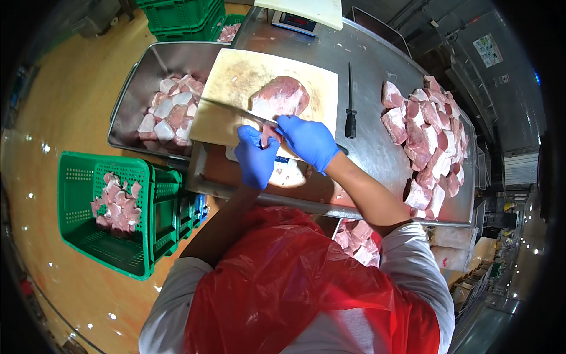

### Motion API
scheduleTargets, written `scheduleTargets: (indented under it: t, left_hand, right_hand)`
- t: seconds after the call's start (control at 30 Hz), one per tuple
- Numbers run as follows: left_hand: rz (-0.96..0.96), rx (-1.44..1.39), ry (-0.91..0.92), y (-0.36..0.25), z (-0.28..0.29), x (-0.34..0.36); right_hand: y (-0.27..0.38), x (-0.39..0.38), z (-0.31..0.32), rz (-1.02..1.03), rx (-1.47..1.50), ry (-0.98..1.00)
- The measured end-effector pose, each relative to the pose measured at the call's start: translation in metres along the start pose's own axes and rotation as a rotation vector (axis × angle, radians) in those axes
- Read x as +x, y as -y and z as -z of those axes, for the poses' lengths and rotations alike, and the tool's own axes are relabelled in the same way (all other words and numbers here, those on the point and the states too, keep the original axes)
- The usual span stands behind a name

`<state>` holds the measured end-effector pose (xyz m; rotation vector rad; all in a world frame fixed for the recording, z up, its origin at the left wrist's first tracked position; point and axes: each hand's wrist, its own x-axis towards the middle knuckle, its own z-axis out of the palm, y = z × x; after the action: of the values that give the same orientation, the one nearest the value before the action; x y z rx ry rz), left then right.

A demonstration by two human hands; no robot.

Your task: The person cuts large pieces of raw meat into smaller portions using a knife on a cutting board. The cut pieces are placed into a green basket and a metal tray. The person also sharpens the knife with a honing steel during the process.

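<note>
My right hand, in a blue glove, grips a long knife whose blade reaches left across a pale cutting board. A large slab of raw pink meat lies on the board just beyond the blade. My left hand, also gloved in blue, pinches a small piece of meat at the board's near edge, right beside my right hand. The knife handle is hidden inside my fist.
A steel tray of cut meat chunks sits left of the board. A green crate with meat pieces stands on the floor at left. Several big meat pieces pile on the steel table at right. A sharpening steel and a scale lie beyond.
</note>
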<state>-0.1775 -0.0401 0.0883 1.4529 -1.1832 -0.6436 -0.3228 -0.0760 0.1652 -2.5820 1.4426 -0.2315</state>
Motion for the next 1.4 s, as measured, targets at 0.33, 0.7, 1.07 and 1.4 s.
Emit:
scheduleTargets:
  t: [0.33,0.7,1.07,1.4]
  left_hand:
    - [0.158,-0.13,0.015,0.015,0.068,0.001]
    - [-0.158,1.214,0.019,0.158,0.45,0.042]
    - [-0.181,-0.062,0.275,0.017,0.104,0.121]
    - [-0.102,-0.611,0.721,0.056,0.001,0.141]
  right_hand:
    - [-0.128,-0.114,0.073,-0.055,-0.421,0.366]
    - [-0.038,-0.12,-0.011,-0.692,0.711,-0.474]
    - [-0.004,-0.034,0.031,-0.388,1.083,-0.522]
    - [-0.017,0.053,0.006,-0.405,1.487,-0.465]
